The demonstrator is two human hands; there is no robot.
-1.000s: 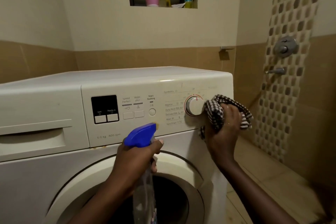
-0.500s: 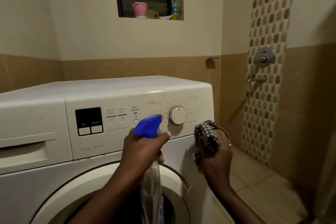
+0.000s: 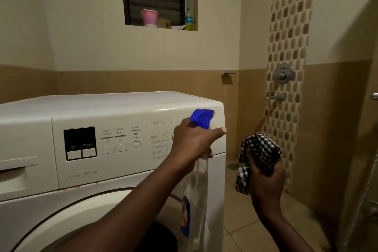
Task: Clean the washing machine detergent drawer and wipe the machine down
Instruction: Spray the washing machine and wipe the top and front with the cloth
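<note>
White front-load washing machine (image 3: pixel 122 108) fills the left and centre, round door (image 3: pixel 81 221) below the control panel

Detergent drawer (image 3: pixel 18 174) at the far left of the machine front, pushed in, cut by the frame edge; neither hand is on it

Left hand (image 3: pixel 194 141) wraps the neck of a clear spray bottle (image 3: pixel 196 190), fingers curled round it, one finger stretched out to the right. It is held up in front of the right end of the panel. Blue spray head (image 3: pixel 201 117) points right; the bottle's label is blue and red, too blurred to read

Right hand (image 3: pixel 266 172) clutches a bunched black-and-white checked cloth (image 3: pixel 257 149), fingers closed tight around it. It is in the air right of the machine and not touching it

Panel writing: black display (image 3: pixel 79 143) with "rpm" and "Ready in"; "Speed Perfect", "Water plus", "Start Soaking" over a round button (image 3: pixel 136 145). Programme list reads "Synthetics", "Daily Wash", "Delicate/Silk", "Wool", "Spin/Drain". "800 rpm" is printed lower left on the panel

Far wall: window ledge with a pink cup (image 3: pixel 149 17), a yellow cup (image 3: pixel 162 23) and a green-capped bottle (image 3: pixel 188 19), label not legible

Right side: mosaic tile strip (image 3: pixel 290 26) with a chrome shower valve (image 3: pixel 283 73) and a spout (image 3: pixel 276 97) under it
</note>
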